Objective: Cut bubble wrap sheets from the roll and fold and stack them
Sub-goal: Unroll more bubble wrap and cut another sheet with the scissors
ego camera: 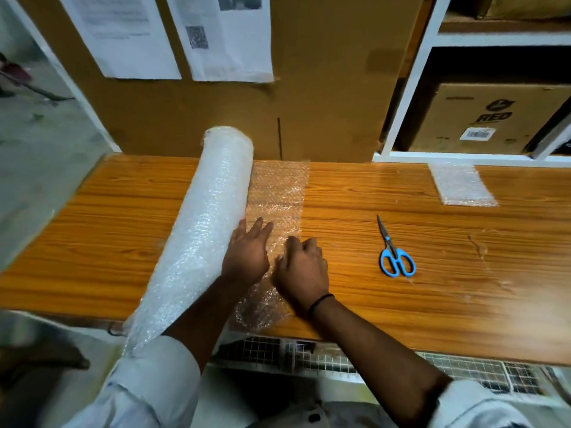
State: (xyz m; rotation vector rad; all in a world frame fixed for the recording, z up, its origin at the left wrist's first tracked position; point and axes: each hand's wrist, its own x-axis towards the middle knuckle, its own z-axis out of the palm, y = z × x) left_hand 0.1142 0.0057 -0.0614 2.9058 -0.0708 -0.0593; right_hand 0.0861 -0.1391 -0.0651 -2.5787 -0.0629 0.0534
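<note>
Beside roll [210,211] | left hand [247,251] flat on sheet [278,193] | right hand [304,267] pinches sheet

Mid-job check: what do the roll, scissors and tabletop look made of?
Roll: clear plastic bubble film, glossy, bubbles glinting. Scissors: blue plastic-looking handles, grey metal-looking blades. Tabletop: orange wood grain with shiny glare; laminate or varnished wood, cannot tell which.

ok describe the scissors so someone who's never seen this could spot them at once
On the long wooden table, look right of the roll and the right hand. The scissors lie flat on bare wood, shut blades pointing away toward the shelves. Their bright blue handles set them apart from the clear folded sheet farther back.
</note>
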